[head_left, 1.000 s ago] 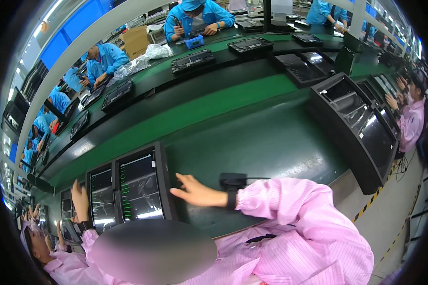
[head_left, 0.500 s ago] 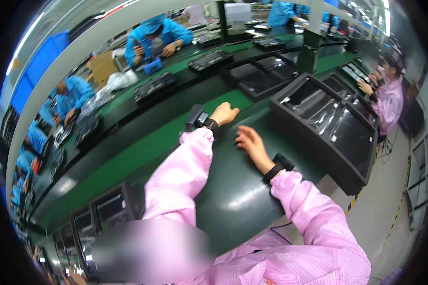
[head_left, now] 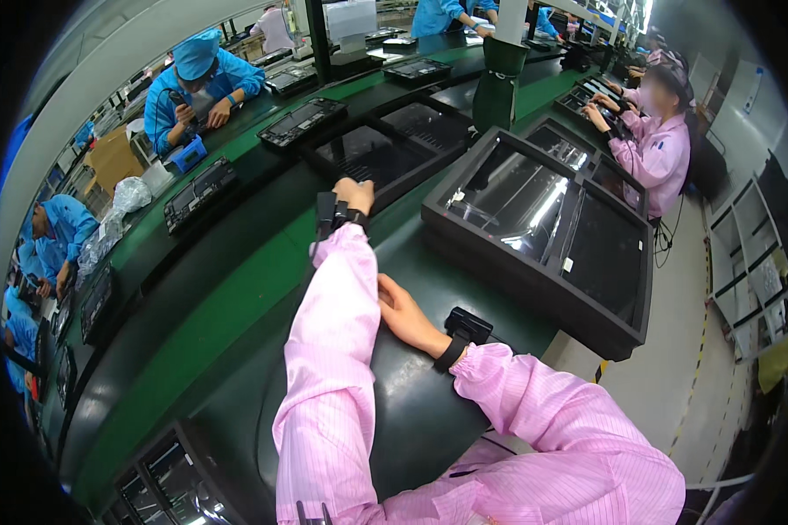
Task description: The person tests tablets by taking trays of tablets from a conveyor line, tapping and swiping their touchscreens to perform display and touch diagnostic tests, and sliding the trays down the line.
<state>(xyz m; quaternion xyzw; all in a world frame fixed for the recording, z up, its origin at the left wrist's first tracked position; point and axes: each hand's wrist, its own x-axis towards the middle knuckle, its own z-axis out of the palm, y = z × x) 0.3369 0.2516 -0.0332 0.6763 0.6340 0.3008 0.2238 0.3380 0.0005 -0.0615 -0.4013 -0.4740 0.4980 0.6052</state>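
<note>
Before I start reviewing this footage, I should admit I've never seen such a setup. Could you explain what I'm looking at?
There is no machine arm here, just a person's two bare hands. Every picture comes from one wide fisheye camera on that person's head, looking down, so straight edges bend.

On the dark green workbench sit black compartment trays: one by the left hand, and a deeper one farther right, with glossy dark panels.

The left hand is at the first tray's near edge; I can't tell whether it grips. The right hand shows nothing in it. Each wrist wears a small black device.
</note>
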